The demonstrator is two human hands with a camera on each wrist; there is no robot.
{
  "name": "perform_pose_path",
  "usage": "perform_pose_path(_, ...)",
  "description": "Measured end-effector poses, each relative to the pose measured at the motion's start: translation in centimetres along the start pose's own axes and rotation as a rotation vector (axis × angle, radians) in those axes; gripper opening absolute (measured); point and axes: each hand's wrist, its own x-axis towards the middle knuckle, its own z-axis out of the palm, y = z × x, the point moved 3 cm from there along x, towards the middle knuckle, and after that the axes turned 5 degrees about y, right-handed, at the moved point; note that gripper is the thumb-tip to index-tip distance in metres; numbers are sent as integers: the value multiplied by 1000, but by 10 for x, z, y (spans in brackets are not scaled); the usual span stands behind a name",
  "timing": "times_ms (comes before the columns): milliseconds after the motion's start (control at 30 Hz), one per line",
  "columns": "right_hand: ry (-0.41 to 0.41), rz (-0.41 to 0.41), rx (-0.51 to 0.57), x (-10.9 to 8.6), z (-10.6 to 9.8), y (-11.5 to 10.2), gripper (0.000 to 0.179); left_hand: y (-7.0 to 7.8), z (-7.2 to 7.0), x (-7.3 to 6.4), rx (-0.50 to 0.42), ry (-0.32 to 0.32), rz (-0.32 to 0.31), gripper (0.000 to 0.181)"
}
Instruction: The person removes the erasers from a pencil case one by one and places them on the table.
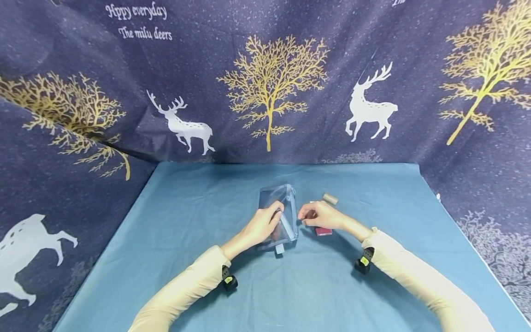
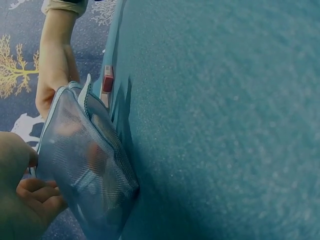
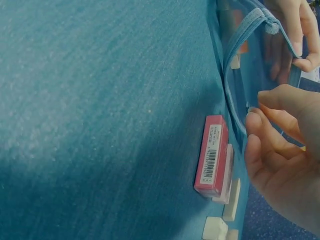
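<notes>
A translucent blue mesh zip pouch (image 1: 269, 196) stands tilted on the blue cloth, its zipped mouth gaping toward the right. My left hand (image 1: 261, 223) grips its side, thumb on one face and fingers on the other. Through the mesh, an orange-red item (image 3: 242, 47) and a small white piece (image 3: 235, 62) show. Right beside the mouth is my right hand (image 3: 287, 135), thumb and fingers loosely bent with nothing visible between them. A pinkish-red box (image 3: 211, 155) with a barcode label lies on the cloth below the right hand.
Beyond the right hand lies a tan cylinder (image 1: 330, 198). Several pale blocks (image 3: 215, 228) sit past the red box in the right wrist view. A dark patterned curtain (image 1: 290, 92) hangs behind the blue-covered table (image 1: 186, 193).
</notes>
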Motion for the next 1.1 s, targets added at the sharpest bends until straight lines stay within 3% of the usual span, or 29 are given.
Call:
perform_pose_path(433, -15, -20, 28, 11, 11, -8, 16, 1, -4, 3, 10, -6, 25, 18)
perform_pose_path(633, -41, -24, 71, 16, 17, -11, 18, 1, -5, 3, -2, -20, 6, 17)
perform_pose_path(900, -120, -59, 108, 17, 23, -15, 19, 0, -3, 4, 4, -20, 11, 18)
perform_pose_path(1100, -181, -38, 80, 21, 29, -14, 25, 0, -3, 4, 1, 1, 11, 15)
